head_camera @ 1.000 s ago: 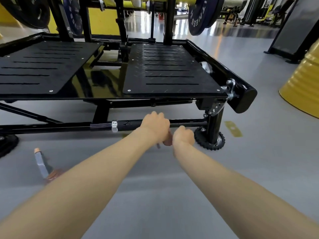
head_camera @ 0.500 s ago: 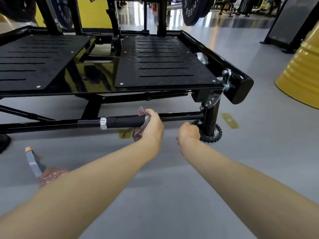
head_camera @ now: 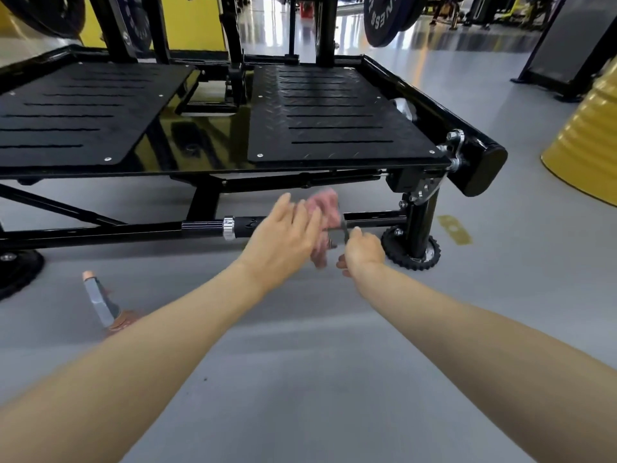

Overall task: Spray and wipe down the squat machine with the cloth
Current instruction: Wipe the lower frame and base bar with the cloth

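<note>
The black squat machine (head_camera: 334, 108) has two slotted footplates, and a low bar (head_camera: 207, 227) runs along its front near the floor. Both my hands meet in front of that bar's right part. A blurred pink and grey cloth (head_camera: 325, 208) is bunched between them. My left hand (head_camera: 283, 235) has its fingers stretched out, with the cloth rising from its far side. My right hand (head_camera: 364, 250) pinches the cloth's lower edge. A spray bottle (head_camera: 100, 302) with a grey nozzle lies on the floor to the left, away from both hands.
The machine's toothed round foot (head_camera: 414, 252) stands just right of my hands. A yellow ribbed barrel (head_camera: 587, 148) is at the far right, and weight plates (head_camera: 384, 18) hang at the back. Grey floor (head_camera: 300, 379) lies below my arms.
My left hand has lifted off the bar's grip, opened its fingers and shifted right with the cloth. My right hand has moved in and taken hold of the cloth's edge.
</note>
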Action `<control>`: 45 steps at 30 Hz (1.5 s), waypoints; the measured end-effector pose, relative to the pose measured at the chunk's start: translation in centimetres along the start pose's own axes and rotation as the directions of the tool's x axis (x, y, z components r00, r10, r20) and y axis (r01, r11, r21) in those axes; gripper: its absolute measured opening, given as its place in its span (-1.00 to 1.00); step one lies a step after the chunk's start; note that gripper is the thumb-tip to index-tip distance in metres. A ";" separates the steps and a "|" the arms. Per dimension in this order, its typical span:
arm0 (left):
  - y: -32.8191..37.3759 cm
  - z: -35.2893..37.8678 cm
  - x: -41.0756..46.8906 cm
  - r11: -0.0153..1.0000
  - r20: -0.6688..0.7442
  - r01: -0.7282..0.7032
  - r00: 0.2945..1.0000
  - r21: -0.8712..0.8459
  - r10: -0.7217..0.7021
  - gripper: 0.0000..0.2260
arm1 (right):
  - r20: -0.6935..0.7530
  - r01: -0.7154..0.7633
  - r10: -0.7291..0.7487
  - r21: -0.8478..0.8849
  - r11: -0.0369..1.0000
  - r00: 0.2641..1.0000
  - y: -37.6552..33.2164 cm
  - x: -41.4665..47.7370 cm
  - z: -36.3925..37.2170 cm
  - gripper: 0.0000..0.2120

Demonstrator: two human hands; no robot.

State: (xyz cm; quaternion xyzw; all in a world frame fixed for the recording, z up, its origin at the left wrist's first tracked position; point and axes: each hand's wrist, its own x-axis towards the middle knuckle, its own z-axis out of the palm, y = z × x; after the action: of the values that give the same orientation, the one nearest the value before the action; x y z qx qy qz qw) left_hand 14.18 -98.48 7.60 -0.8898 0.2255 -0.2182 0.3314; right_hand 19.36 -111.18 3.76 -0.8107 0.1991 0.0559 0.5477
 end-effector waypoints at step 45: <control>-3.9 -2.1 -7.7 0.111 0.714 0.712 0.699 -0.693 -0.022 -0.71 | 0.694 -0.002 0.042 -0.059 0.998 0.719 -0.6 -10.2 -0.9 -0.59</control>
State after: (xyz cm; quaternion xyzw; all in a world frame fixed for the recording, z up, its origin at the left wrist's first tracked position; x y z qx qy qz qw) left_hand 7.83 -92.70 9.89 -0.9380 -0.0412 0.1501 -0.3098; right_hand 10.12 -109.15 7.85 -0.7426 -0.0123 0.3674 0.5598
